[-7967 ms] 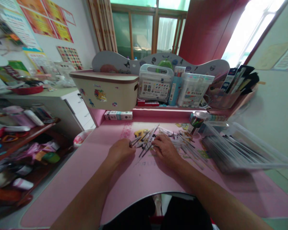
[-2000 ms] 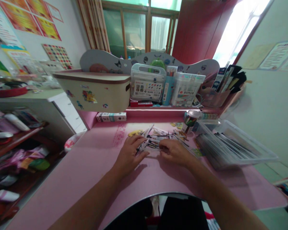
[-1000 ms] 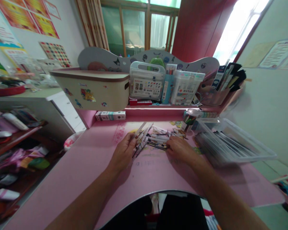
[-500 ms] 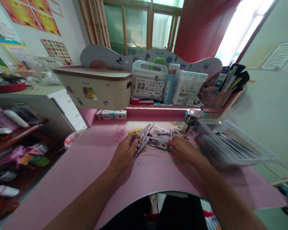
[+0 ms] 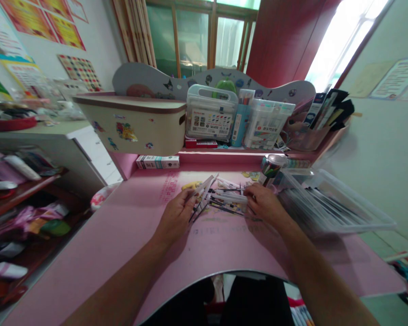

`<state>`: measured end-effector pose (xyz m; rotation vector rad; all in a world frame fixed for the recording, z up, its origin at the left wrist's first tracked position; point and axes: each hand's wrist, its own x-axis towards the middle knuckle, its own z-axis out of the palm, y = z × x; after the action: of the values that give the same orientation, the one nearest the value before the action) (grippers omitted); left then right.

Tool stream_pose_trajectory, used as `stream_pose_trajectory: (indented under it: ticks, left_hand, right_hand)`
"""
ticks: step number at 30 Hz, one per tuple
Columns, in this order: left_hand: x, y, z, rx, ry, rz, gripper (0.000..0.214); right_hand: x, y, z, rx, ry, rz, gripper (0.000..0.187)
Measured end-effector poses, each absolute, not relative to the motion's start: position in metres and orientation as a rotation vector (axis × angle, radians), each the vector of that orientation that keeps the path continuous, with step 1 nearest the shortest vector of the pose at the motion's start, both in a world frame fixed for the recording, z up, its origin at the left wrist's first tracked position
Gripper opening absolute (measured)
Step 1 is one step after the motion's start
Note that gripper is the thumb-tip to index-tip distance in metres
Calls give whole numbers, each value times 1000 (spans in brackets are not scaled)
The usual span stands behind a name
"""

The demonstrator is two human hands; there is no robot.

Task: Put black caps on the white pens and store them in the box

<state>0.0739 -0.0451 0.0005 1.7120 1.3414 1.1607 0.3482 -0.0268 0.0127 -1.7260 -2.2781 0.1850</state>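
Note:
My left hand (image 5: 177, 212) is closed around a bundle of slim white pens (image 5: 205, 192), which fan out up and to the right from its fingers. Dark thin ends stick out below them. Beside that bundle, a loose pile of pens (image 5: 227, 198), white and black, lies crosswise on the pink desk (image 5: 204, 251). My right hand (image 5: 263, 201) is at the pile's right end, thumb and fingers pinched on the end of a whitish pen (image 5: 233, 197). Its fingertips are partly hidden, and the pens' finer details are blurred.
To the right stands a clear plastic box (image 5: 353, 222) with many dark-tipped sticks in it. A jar (image 5: 273, 168) of pens is behind my right hand. A cream bin (image 5: 132, 129) and marker cases (image 5: 211, 113) line the shelf above. A small carton (image 5: 158, 162) lies below it.
My right hand has shifted slightly right and up, drawing back from the middle of the pile with a pen end in its fingers. My left hand holds its bundle almost unmoved.

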Motion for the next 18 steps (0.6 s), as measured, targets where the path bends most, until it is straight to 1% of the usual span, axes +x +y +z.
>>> stream_pose_trajectory:
  ticks: [8,14,18]
  left_hand:
    - [73,-45,-1,1723,1351,1148,27]
    - [73,-45,0,1734,1366,1145,27]
    - [73,-44,0,1729,1365,1142,27]
  right_hand:
    - [347,-27,6,-1727,-2404,164,17]
    - [344,-33,7,-1696,-2494,340,15]
    - [336,-39,9,-1782,-2556,306,13]
